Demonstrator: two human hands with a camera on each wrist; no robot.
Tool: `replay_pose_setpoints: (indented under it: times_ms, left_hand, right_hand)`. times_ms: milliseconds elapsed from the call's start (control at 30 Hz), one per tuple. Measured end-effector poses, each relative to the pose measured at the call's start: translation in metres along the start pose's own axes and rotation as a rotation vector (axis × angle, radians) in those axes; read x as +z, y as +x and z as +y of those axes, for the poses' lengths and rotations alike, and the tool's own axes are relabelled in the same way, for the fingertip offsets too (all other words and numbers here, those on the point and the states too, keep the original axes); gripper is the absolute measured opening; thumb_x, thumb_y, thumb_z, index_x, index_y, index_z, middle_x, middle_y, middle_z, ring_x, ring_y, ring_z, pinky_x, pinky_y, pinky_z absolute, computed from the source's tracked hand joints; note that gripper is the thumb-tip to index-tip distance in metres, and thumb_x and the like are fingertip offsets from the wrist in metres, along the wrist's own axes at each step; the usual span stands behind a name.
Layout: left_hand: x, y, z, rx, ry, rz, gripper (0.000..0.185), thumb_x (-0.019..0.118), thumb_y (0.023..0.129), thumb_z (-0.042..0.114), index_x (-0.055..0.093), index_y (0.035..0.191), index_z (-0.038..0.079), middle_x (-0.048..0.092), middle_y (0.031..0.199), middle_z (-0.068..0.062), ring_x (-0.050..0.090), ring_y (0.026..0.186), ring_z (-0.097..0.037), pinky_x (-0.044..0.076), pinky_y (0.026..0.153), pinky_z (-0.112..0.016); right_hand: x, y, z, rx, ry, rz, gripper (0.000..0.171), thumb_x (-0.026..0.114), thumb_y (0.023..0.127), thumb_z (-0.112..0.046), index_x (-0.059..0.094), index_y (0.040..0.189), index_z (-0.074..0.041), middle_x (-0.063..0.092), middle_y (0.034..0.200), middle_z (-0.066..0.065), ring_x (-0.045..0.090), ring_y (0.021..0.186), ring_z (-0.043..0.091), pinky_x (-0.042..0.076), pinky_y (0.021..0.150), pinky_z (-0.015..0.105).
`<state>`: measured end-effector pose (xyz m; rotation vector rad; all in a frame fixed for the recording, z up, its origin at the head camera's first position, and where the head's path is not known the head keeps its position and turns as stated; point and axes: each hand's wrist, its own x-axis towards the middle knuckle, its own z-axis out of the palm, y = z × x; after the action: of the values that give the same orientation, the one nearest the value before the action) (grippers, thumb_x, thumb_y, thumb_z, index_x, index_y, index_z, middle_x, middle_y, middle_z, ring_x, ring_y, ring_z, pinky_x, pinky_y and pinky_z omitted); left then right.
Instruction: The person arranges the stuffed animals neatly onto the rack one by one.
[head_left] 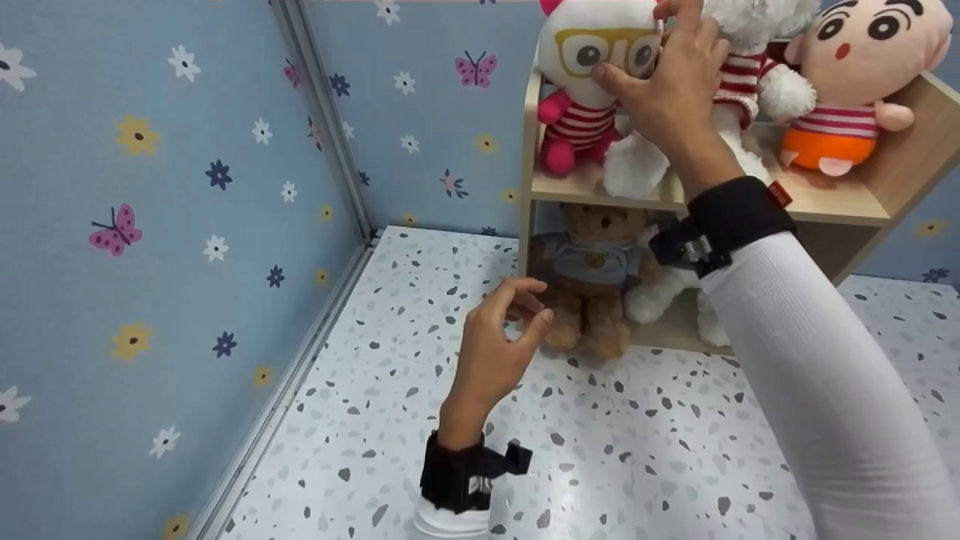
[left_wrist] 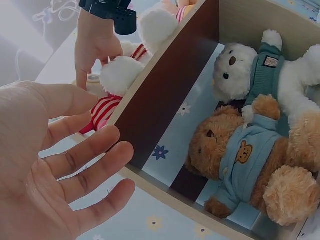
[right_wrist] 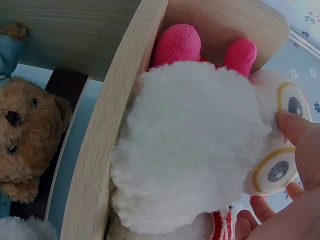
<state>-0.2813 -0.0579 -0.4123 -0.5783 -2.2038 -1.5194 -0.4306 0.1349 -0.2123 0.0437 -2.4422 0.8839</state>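
My right hand (head_left: 664, 71) is up at the top shelf and grips the head of a white plush with yellow glasses (head_left: 581, 67), thumb pressed on its face. In the right wrist view my thumb (right_wrist: 297, 132) lies beside the plush's ringed eye (right_wrist: 277, 170). My left hand (head_left: 525, 307) hovers lower with relaxed fingers and holds nothing, just in front of a brown teddy bear (head_left: 592, 292) in a blue shirt on the lower shelf. The left wrist view shows that palm (left_wrist: 75, 170) spread before the teddy (left_wrist: 245, 165).
The wooden shelf unit (head_left: 825, 206) stands on a speckled floor against flowered blue walls. A fluffy white plush (head_left: 750, 75) and an orange-bottomed cartoon doll (head_left: 862, 67) share the top shelf. A white bear in a teal sweater (left_wrist: 250, 70) lies behind the teddy.
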Motion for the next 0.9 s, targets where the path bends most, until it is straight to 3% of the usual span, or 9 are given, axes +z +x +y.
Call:
replay_pose_setpoints:
  times_ms: [200,433,667,800,900]
  left_hand:
    - [0.002,0.000,-0.001,-0.004,0.008,-0.025,0.025,0.064,0.093,0.025,0.060,0.117,0.020,0.063,0.095,0.004,0.061,0.088,-0.007,0.054,0.081,-0.033]
    - [0.007,0.001,-0.003,-0.011,0.035,-0.049,0.023,0.064,0.092,0.024,0.062,0.115,0.021,0.063,0.093,0.006,0.061,0.087,-0.005,0.053,0.081,-0.025]
    - [0.010,0.002,-0.006,-0.023,0.069,-0.078,0.022,0.063,0.092,0.022,0.062,0.114,0.019,0.064,0.094,0.005,0.061,0.087,-0.006,0.053,0.081,-0.021]
    - [0.011,0.001,-0.007,-0.046,0.121,-0.100,0.023,0.063,0.092,0.023,0.061,0.115,0.020,0.063,0.094,0.007,0.061,0.088,-0.006,0.051,0.080,-0.020]
    - [0.013,0.000,-0.008,-0.051,0.162,-0.107,0.024,0.063,0.092,0.023,0.061,0.115,0.019,0.063,0.095,0.006,0.061,0.088,-0.008,0.052,0.079,-0.021]
  right_hand:
    - [-0.003,-0.007,0.002,-0.041,0.015,-0.001,0.062,0.060,0.088,-0.052,0.036,0.140,-0.026,0.038,0.132,0.007,0.025,0.117,0.013,0.030,0.101,0.033]
    - [-0.014,-0.024,0.006,-0.090,0.108,-0.043,0.058,0.057,0.092,-0.045,0.037,0.145,-0.031,0.038,0.140,0.007,0.027,0.125,0.015,0.031,0.103,0.034]
    - [-0.023,-0.051,0.013,-0.203,0.219,-0.007,0.049,0.062,0.091,-0.034,0.048,0.137,-0.023,0.046,0.131,0.007,0.039,0.118,0.013,0.038,0.096,0.022]
    - [-0.033,-0.081,0.008,-0.237,0.313,-0.029,0.037,0.061,0.092,-0.023,0.055,0.128,-0.012,0.052,0.124,0.007,0.049,0.109,0.013,0.037,0.095,0.024]
    - [-0.039,-0.106,0.018,-0.251,0.385,-0.081,0.029,0.061,0.092,-0.016,0.058,0.119,-0.006,0.057,0.119,0.007,0.054,0.101,0.012,0.041,0.093,0.024]
